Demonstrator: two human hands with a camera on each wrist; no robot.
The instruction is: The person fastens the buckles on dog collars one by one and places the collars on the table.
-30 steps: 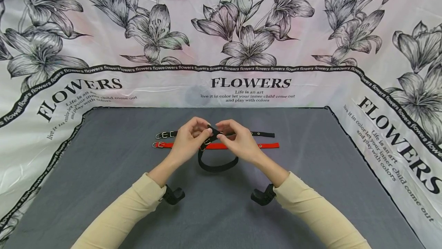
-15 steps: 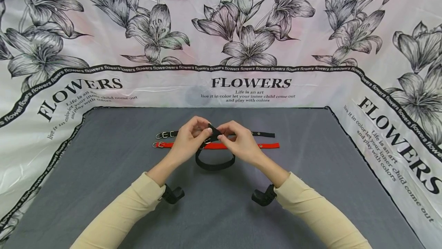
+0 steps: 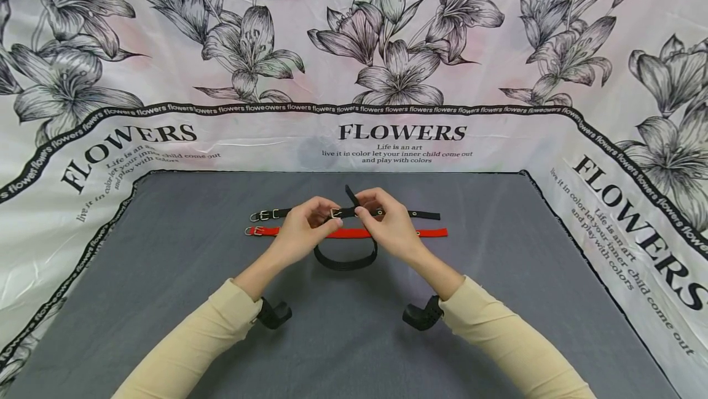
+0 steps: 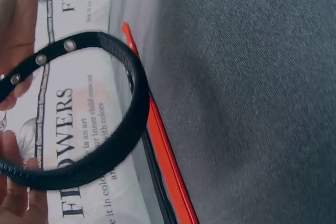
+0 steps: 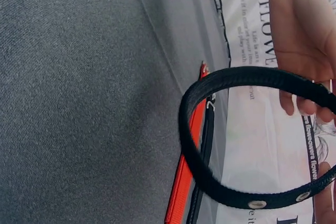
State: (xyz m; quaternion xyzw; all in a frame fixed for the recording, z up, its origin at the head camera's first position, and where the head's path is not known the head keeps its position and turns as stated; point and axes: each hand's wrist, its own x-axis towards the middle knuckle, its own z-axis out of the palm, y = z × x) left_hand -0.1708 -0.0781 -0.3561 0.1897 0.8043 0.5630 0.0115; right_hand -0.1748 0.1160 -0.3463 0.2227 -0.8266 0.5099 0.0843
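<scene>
A black dog collar is bent into a loop that hangs between my two hands, over the table. My left hand pinches it beside the metal buckle. On the other side my right hand grips the eyelet end between thumb and fingers, and the strap tip sticks up above them. Metal eyelets show along one side of the loop in the left wrist view. Fingers hide part of the buckle and strap.
Behind the hands a red collar lies flat and straight on the grey cloth. A second black collar lies parallel, just beyond it. A flower-printed sheet rises along the back and sides.
The strap near the fingertips was folded into a broad dark patch; now the buckle shows and the tip points upward. My left fingers have dropped slightly, and the right have risen a little.
</scene>
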